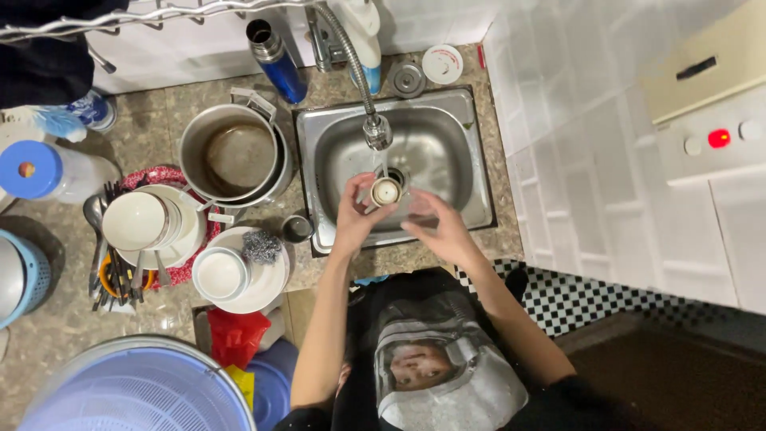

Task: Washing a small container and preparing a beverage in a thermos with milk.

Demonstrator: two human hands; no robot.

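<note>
Left hand (353, 214): I see it pinching a small cup (386, 191) under the tap (377, 132), catching water.
Right hand (435, 226): fingers spread, just beside it over the sink (463, 160).

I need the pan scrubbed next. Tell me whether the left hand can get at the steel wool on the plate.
Probably yes. The left hand holds a small cup over the sink; the steel wool lies uncovered on the white plate, with nothing between them.
</note>
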